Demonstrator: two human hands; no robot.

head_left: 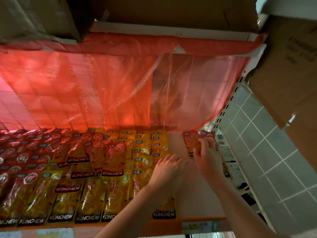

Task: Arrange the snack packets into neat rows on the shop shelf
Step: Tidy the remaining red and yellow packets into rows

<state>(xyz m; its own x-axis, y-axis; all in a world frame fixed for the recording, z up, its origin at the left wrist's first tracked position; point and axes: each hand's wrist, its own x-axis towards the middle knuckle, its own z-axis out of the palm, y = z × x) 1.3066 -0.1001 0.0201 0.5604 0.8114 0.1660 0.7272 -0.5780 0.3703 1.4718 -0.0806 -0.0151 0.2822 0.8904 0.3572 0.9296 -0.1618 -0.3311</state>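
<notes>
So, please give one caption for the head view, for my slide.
Right hand places red packets on bare shelf; left hand rests beside yellow packets.

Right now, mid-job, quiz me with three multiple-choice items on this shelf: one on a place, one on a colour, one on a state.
1. Where is the bare strip of shelf?
A. far left
B. between the yellow packets and the red packets by the right hand
C. nowhere

2. What colour is the plastic sheet behind the shelf?
A. red
B. blue
C. green

3. What is the right hand doing?
A. hanging idle
B. gripping red packets
C. holding a box

Answers: 1 B, bare board shows beside the yellow packets. 2 A, it glows red. 3 B, its fingers curl on the red packets.
</notes>
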